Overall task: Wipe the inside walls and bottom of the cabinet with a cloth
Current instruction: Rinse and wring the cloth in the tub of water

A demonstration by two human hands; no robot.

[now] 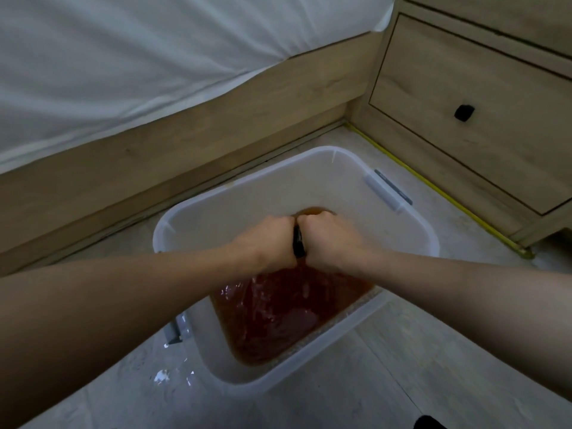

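I see the tub (pixel 325 168) on the floor (pixel 448 351) at centre, water (pixel 278 320) inside; the bed (pixel 154 72) lies at eleven o'clock behind it, the cabinet (pixel 464 88) at two o'clock.

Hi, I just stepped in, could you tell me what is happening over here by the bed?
A person is leaning over a clear plastic tub on the floor, which holds reddish-brown water. The left hand and right hand are pressed together above the water, both gripping a dark cloth, apparently wringing it. The wooden cabinet to the right has its drawers closed, so the wiping is not under way at this moment. A few wet spots lie on the floor beside the tub.
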